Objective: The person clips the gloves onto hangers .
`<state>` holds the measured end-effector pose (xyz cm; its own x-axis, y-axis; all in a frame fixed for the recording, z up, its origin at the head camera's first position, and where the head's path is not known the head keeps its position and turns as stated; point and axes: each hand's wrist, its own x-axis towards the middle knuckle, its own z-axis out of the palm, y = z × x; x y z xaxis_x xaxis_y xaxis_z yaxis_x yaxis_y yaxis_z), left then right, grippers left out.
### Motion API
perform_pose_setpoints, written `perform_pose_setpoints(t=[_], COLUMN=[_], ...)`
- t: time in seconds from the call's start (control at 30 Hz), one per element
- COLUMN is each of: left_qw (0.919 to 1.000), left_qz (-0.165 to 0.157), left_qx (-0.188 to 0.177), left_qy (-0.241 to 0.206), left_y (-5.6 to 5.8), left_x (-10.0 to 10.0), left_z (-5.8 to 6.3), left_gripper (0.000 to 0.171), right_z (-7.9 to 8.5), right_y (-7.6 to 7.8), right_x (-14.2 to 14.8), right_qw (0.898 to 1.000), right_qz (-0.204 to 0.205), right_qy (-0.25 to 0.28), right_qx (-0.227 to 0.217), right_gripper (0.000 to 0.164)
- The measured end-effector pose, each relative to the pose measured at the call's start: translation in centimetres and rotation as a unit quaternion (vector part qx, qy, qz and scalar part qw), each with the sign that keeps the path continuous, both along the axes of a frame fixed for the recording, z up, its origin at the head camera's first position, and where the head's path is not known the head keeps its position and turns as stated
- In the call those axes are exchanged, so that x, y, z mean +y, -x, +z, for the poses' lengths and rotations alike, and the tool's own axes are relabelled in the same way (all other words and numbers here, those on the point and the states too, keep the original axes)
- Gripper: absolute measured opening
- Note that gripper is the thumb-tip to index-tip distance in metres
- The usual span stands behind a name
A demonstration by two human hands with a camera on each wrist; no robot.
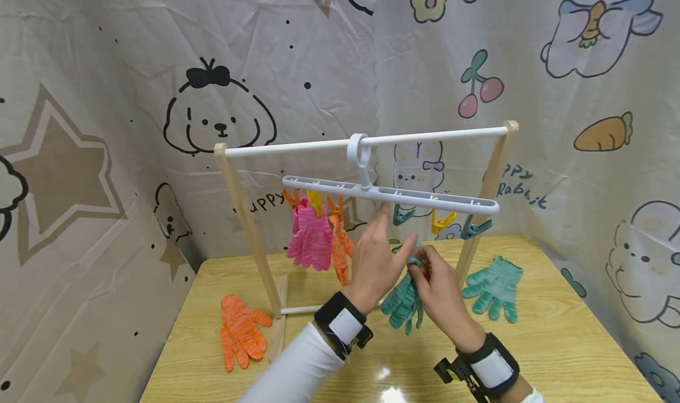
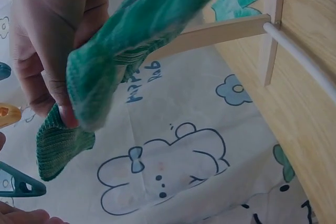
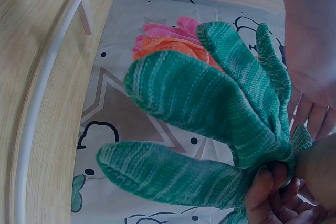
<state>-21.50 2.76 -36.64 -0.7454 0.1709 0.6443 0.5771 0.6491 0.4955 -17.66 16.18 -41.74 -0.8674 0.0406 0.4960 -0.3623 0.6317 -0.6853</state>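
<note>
My right hand [image 1: 442,288] pinches a green striped knit glove [image 1: 402,301] near its cuff, below the hanger's right half. The glove's fingers hang down in the head view and fill much of the right wrist view. My left hand [image 1: 372,258] is raised beside it, fingers pointing up to the underside of the white hanger [image 1: 451,202], thumb extended close to the cuff. A teal clip [image 1: 402,215] hangs just right of the left fingertips. Farther right on the hanger are a yellow clip [image 1: 443,221] and another teal clip [image 1: 476,228].
The hanger hooks over the white rod [image 1: 435,136] of a wooden-post rack [image 1: 241,214]. A pink glove [image 1: 310,238] and an orange glove [image 1: 340,246] hang clipped on its left half. Another orange glove [image 1: 241,332] and a green glove [image 1: 496,288] lie on the table [image 1: 558,344].
</note>
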Motion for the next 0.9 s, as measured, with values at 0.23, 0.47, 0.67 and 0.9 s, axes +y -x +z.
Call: perform_pose_setpoints(t=[0.23,0.47,0.67,0.9], left_qw=[0.9998,0.9996,0.9993,0.9993], left_qz=[0.017,0.027,0.033,0.037], left_qx=[0.001,0.008,0.017,0.01], left_qy=[0.006,0.001,-0.001,0.006], left_y=[0.6,1.2,1.4,1.3], left_x=[0.6,1.0,1.0,0.8], left_z=[0.7,1.5,2.2,2.4], left_gripper=[0.074,0.06,0.042,0.03], right_z=[0.2,0.2,0.2,0.3], right_y=[0.1,0.3,0.3,0.4], right_x=[-0.1,-0.1,-0.3,-0.7], right_qw=[1.0,1.0,1.0,0.998], right_qz=[-0.002,-0.001,0.004,0.026], right_qy=[0.005,0.005,0.016,0.042], right_qx=[-0.016,-0.018,-0.008,0.024], right_gripper=[0.008,0.008,0.01,0.011])
